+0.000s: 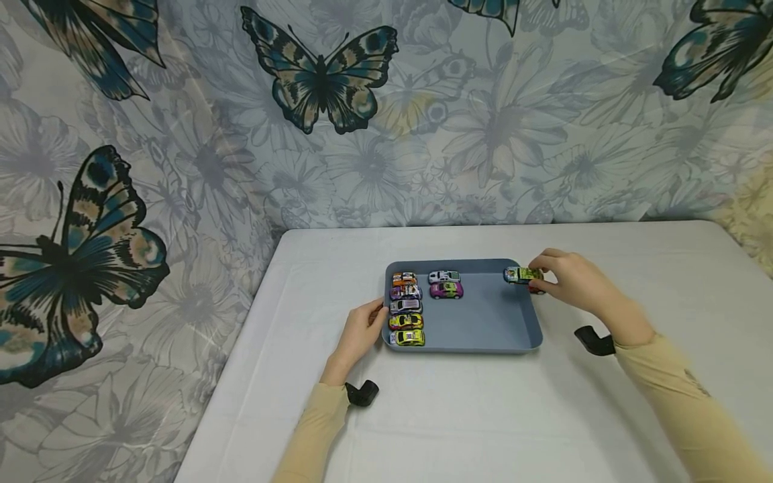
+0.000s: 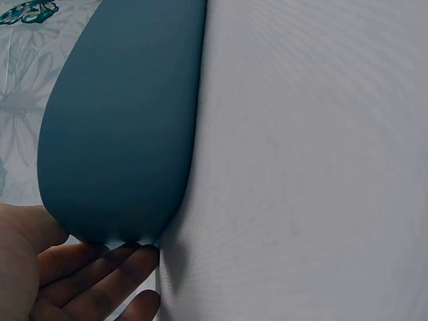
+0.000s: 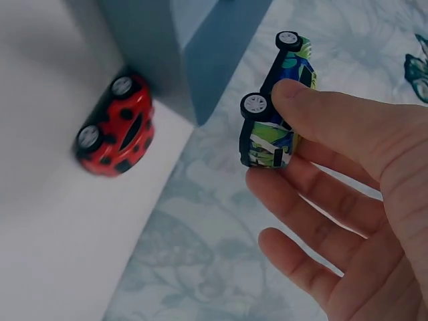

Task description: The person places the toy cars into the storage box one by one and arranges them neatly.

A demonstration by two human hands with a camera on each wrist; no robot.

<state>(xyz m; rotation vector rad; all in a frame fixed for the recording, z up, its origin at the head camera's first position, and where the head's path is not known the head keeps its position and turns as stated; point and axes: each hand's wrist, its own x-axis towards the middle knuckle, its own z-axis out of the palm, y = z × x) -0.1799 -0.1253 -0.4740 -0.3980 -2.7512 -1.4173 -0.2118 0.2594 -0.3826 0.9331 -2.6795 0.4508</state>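
My right hand pinches a green and blue toy car between thumb and fingers, above the right rim of the grey-blue tray. In the right wrist view, the car is tilted with its wheels showing. Just outside the tray's right end, a red toy car with black spots sits on the table, mostly covered by the hand in the head view. At the tray's left end, my left hand grips the edge; in the left wrist view its fingers bend against the tray's outer wall.
Inside the tray, several toy cars form a column along the left wall, including a yellow-green car. To their right are a silver car and a purple car. A white cloth covers the table; butterfly-patterned fabric hangs behind.
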